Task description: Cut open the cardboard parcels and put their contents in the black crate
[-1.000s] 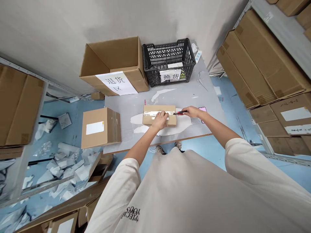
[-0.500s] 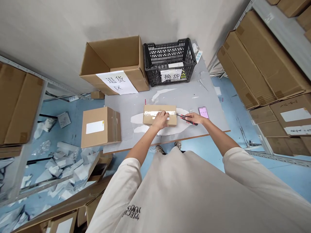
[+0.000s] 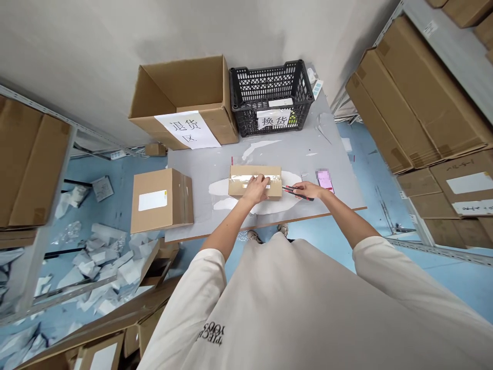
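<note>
Head view, tape-sealed cardboard box, left fingers pressing its top, right fingers gripping utility knife

A: Carton?
B: Matt corrugated cardbd, w/ glossy clear tape on top.
A: Knife?
B: Smooth plastic handle, metal blade.
A: Crate, table?
B: Crate black plastic, table matt grey, paint-like finish, scuffed.
</note>
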The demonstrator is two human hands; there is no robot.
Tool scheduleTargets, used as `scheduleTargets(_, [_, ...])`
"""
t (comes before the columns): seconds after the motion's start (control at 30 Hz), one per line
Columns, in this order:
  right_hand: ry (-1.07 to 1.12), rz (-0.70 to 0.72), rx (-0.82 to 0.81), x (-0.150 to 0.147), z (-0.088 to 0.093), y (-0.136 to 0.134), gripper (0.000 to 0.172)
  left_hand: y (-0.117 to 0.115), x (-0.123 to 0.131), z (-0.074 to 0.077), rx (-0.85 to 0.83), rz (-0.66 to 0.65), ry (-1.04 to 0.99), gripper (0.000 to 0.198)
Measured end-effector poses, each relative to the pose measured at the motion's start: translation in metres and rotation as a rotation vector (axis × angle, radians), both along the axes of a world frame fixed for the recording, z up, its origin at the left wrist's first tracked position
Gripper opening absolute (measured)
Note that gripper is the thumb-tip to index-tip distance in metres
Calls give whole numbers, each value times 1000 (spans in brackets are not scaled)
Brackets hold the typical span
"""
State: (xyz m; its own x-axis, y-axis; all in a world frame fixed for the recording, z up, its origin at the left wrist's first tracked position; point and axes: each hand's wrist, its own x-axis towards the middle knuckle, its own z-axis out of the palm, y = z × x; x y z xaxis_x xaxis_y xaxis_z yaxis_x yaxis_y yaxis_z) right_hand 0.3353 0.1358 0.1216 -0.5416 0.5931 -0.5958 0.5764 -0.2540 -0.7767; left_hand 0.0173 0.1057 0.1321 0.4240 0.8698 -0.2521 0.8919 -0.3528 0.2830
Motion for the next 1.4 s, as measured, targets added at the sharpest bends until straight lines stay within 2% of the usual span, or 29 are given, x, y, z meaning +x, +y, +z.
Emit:
scheduleTargets(0.1, [15,-47,-31,6,-6,-15,65,0,-1,0,-16,2,1,78])
scheduleTargets(0.23, [56,-315,5,12,-7,-27,69,-1,-5,-2,-18,5,-103,95])
scheduleTargets(0.27, [58,-353,22,12,-5,-27,70,-1,-7,-1,-8,24,-141,94])
scheduleTargets(0.33, [55,-376,81,12,2,-26,71,3,-9,-1,28,87,-192,78])
scheduleTargets(0.4, [41,-355,154,10,9,-25,67,9,-10,1,68,153,-196,60])
scheduleTargets(0.5, [-33,-284,286,6,19,-24,57,17,-11,2,98,224,-160,55])
scheduleTargets(0.63, [-167,-97,572,-1,25,-28,42,24,-16,-6,79,228,-102,66])
scheduleTargets(0.73, [-242,5,720,-6,23,-32,42,31,-21,-15,45,202,-90,83])
scheduleTargets(0.83, [-331,59,765,-8,20,-33,43,41,-24,-19,0,188,-85,90])
scheduleTargets(0.93, [-382,75,798,-8,15,-32,44,44,-25,-18,-19,167,-84,86])
scheduleTargets(1.03, [-398,43,814,-8,8,-31,46,31,-23,-18,30,169,-100,79])
scheduleTargets(1.2, [-401,19,810,-15,-4,-32,49,5,-16,-25,122,239,-117,79])
scheduleTargets(1.4, [-409,-1,845,-9,-12,-34,53,2,-14,-23,124,244,-96,72])
